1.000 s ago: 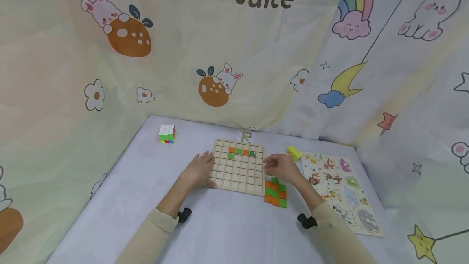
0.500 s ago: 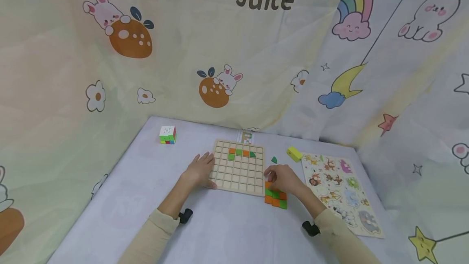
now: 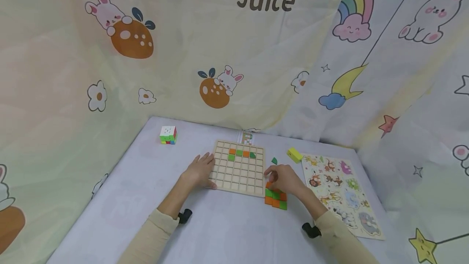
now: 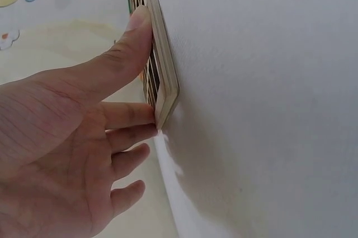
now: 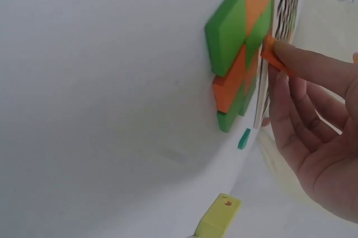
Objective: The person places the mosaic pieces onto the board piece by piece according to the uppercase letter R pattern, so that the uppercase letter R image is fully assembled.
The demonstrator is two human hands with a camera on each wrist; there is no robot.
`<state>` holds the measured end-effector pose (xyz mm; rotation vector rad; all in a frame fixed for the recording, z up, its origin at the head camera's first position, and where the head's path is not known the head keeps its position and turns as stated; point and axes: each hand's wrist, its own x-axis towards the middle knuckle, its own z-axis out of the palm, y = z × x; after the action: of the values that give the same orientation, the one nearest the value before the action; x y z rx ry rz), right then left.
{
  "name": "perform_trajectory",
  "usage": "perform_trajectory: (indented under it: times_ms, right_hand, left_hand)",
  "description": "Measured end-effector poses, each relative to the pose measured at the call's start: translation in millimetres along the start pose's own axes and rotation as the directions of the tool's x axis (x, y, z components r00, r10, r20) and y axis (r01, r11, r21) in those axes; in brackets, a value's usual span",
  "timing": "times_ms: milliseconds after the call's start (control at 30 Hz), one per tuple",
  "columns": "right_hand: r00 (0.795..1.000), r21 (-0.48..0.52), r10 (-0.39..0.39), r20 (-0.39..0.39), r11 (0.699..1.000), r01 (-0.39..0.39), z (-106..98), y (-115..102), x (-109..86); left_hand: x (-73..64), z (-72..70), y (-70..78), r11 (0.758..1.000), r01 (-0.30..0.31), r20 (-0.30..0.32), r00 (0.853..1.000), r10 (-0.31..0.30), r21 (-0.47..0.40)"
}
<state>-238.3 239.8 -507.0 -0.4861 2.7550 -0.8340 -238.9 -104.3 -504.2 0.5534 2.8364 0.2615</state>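
Note:
A wooden grid board (image 3: 236, 176) lies mid-table. Orange and green tiles sit in an upper row of its cells, with a dark green rounded piece (image 3: 252, 155) at the row's right end and a green tile (image 3: 231, 157) below its left end. My left hand (image 3: 198, 171) rests at the board's left edge; in the left wrist view its thumb (image 4: 126, 47) lies against the rim, fingertips at the corner. Beside the right edge, my right hand (image 3: 283, 178) pinches an orange tile (image 5: 270, 54) between thumb and index finger, above a patch of green and orange tiles (image 3: 275, 202).
A second dark green rounded piece (image 3: 274, 160) lies right of the board. Behind it is a yellow block (image 3: 294, 155), near an animal puzzle board (image 3: 340, 190). A puzzle cube (image 3: 168, 135) stands back left. A patterned card (image 3: 247, 137) lies beyond the grid board.
My right hand has moved down from beside the board to the tile patch and taken an orange tile. The loose dark green piece has come into view. The left hand stays put.

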Motion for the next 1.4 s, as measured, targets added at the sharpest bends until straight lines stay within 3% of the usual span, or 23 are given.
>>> perform_trajectory:
  times_ms: [367, 633, 1000, 1233, 1400]
  right_hand:
    - [0.989, 0.07, -0.1, -0.111, 0.992, 0.108, -16.3, -4.6, 10.8]
    - [0.986, 0.132, -0.076, -0.149, 0.986, 0.096, -17.1, -18.9, 25.7]
    - [0.986, 0.32, -0.069, -0.151, 0.941, 0.115, -4.3, -29.1, 51.2]
    - [0.986, 0.348, -0.082, -0.146, 0.929, 0.129, 5.7, -39.8, 64.8]
    - [0.982, 0.319, -0.089, -0.166, 0.938, 0.139, 14.4, -41.6, 75.1]
  left_hand:
    - [1.8, 1.8, -0.5, 1.0, 0.001, 0.001, 1.0, -0.001, 0.005]
    - [2.2, 1.0, -2.6, 1.0, -0.002, 0.001, 1.0, 0.002, 0.001]
    - [3.5, 3.6, -3.1, 1.0, -0.003, 0.008, 1.0, 0.003, -0.015]
    - [2.7, 2.0, -2.4, 1.0, 0.0, 0.013, 1.0, 0.0, -0.016]
    - [2.3, 1.6, -3.5, 1.0, -0.007, 0.004, 1.0, 0.007, -0.017]
